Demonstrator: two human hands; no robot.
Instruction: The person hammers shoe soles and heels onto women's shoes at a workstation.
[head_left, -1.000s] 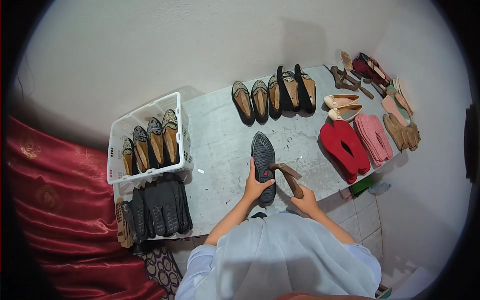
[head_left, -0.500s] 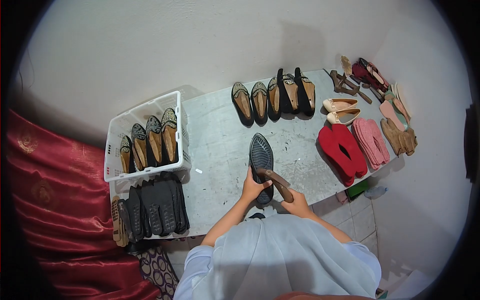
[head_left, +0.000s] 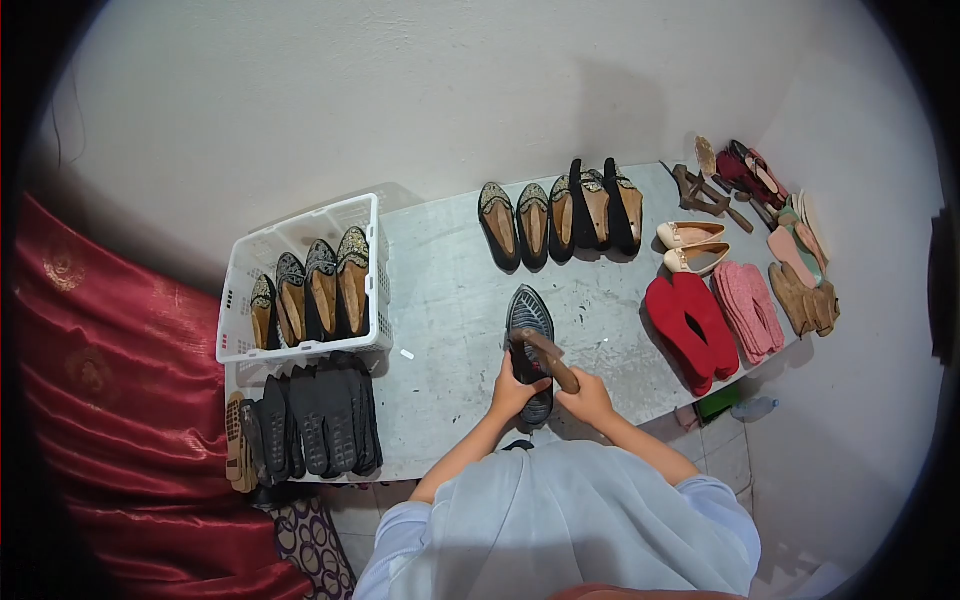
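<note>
A black shoe [head_left: 530,312] lies sole up near the front of the table, its ribbed sole facing me. My left hand [head_left: 513,390] is closed around the shoe's left side, with the thumb across the sole. My right hand [head_left: 587,395] grips the handle of a brown hammer [head_left: 553,364], whose head is over the middle of the sole. Behind the shoe, several black shoes with patterned uppers [head_left: 497,228] stand in a row.
At the left, a white basket [head_left: 232,312] holds more patterned shoes, with black soles [head_left: 312,418] in front. Red soles [head_left: 690,335], pink soles [head_left: 748,310], cream shoes [head_left: 692,247] and brown gloves [head_left: 803,300] lie right on the table [head_left: 430,300].
The view has shifted, so the table and the items on it appear slightly lower. Both hands still hold the shoe and the hammer, with the hammer head over the sole.
</note>
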